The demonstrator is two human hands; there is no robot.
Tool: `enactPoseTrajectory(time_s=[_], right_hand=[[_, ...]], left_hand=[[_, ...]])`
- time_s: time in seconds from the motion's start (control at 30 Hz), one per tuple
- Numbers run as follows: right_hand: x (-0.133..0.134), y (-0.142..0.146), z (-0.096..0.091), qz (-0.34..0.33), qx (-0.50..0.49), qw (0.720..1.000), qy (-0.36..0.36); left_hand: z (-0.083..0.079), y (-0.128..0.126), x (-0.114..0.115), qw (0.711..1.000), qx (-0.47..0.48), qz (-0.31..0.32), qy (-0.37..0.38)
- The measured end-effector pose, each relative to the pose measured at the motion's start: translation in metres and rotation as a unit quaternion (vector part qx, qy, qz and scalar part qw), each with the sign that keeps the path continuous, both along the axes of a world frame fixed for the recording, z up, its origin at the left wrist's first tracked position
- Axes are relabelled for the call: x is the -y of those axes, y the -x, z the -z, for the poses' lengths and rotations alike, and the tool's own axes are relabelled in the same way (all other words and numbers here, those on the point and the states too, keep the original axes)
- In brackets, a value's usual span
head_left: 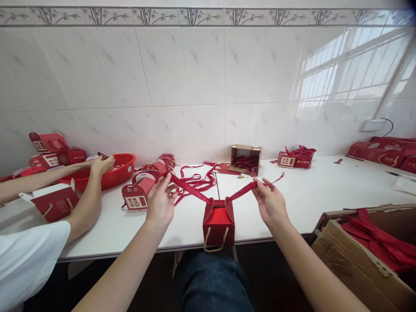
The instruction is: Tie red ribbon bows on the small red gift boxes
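Observation:
A small red gift box (pixel 218 226) with a gold rope handle stands at the white table's (pixel 305 203) front edge, before me. A dark red ribbon (pixel 191 190) runs through its top and stretches out to both sides. My left hand (pixel 160 202) pinches the ribbon's left end, fingers closed. My right hand (pixel 270 200) pinches the ribbon's right end, also closed. Both hands hold the ribbon taut above the table.
Another person's arms at the left reach into a red plastic basin (pixel 112 171). Finished red boxes (pixel 138 195) and loose ribbons (pixel 198 177) lie behind. A small cardboard box (pixel 246 157) sits by the tiled wall. An open carton (pixel 364 255) of red ribbons stands at the right.

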State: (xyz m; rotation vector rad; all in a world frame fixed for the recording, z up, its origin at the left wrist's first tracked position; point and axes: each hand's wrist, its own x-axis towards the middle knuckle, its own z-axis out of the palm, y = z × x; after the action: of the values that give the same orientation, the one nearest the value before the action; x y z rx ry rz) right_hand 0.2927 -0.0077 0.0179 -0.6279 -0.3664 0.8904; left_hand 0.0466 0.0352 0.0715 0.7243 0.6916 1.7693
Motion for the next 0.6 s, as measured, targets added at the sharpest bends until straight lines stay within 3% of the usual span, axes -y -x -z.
enactPoseTrajectory(time_s=[0.17, 0.33, 0.6], right_hand=[[-0.003, 0.007, -0.042, -0.043, 0.176, 0.983, -0.042], [-0.007, 0.014, -0.069, -0.054, 0.309, 0.947, -0.066], [-0.012, 0.02, -0.093, -0.076, 0.358, 0.927, -0.082]], left_hand=[[-0.033, -0.018, -0.008, 0.994, -0.087, 0.018, -0.056], [-0.048, -0.034, -0.016, 0.985, -0.152, 0.035, -0.071], [-0.06, -0.042, -0.014, 0.976, -0.201, 0.049, -0.062]])
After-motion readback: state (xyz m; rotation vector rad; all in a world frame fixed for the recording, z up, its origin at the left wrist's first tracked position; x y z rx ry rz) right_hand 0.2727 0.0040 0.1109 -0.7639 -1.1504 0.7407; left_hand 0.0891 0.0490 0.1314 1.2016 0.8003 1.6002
